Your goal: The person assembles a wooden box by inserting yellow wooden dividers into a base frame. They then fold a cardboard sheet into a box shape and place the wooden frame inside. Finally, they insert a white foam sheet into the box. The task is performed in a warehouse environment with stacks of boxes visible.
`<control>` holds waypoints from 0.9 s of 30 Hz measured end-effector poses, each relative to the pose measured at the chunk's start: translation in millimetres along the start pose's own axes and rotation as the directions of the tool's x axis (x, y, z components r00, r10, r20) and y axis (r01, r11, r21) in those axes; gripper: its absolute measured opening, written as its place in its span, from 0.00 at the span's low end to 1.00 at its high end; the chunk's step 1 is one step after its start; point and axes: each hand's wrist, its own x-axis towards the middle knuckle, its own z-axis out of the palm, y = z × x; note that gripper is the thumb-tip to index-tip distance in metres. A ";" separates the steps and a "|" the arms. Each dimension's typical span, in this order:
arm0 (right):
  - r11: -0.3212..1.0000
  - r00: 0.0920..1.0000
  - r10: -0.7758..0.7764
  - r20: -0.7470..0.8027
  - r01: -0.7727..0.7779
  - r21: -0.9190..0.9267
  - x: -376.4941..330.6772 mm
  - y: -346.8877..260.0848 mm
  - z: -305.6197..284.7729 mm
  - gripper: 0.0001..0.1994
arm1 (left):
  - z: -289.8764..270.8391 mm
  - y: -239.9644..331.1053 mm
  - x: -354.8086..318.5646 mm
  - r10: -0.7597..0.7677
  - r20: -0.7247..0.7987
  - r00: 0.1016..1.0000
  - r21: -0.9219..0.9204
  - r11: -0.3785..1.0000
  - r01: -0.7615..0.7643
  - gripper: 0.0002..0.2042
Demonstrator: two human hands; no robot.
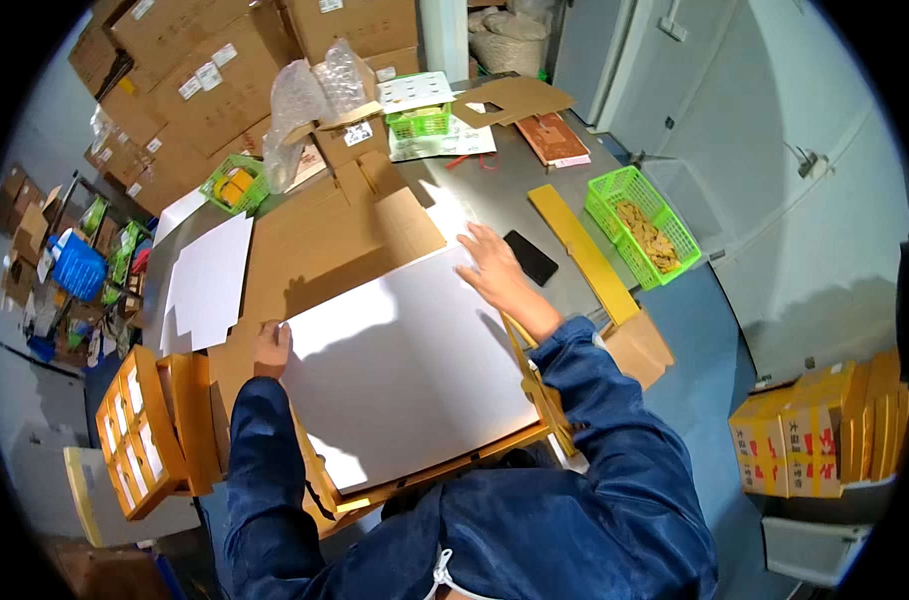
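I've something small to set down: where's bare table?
Beyond the right hand, grey tabletop lies bare between the brown book and the black phone. Between phone and yellow strip there is only a narrow gap. The far edge is crowded with a green basket and cardboard cutout.

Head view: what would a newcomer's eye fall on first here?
Probably the large white sheet at the centre, with the left hand and right hand at its two far corners. Next, the bright green basket of yellowish pieces at the table's right edge, and the tall pile of cardboard boxes at upper left.
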 end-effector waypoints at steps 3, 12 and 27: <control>1.000 0.998 -0.023 0.066 0.022 0.005 27.5 3.3 35.4 0.22 | -7.0 0.6 1.0 -0.025 0.077 0.997 -0.084 0.996 0.031 0.14; 0.996 0.996 -0.045 0.080 0.051 -0.069 13.5 19.3 66.4 0.14 | 24.6 1.6 -16.8 -0.099 -0.032 0.995 0.182 0.978 0.103 0.11; 0.998 0.943 -0.038 0.330 0.052 -0.033 -60.5 -25.1 120.9 0.35 | 66.1 67.4 -73.5 -0.094 0.448 0.889 0.240 0.971 -0.019 0.31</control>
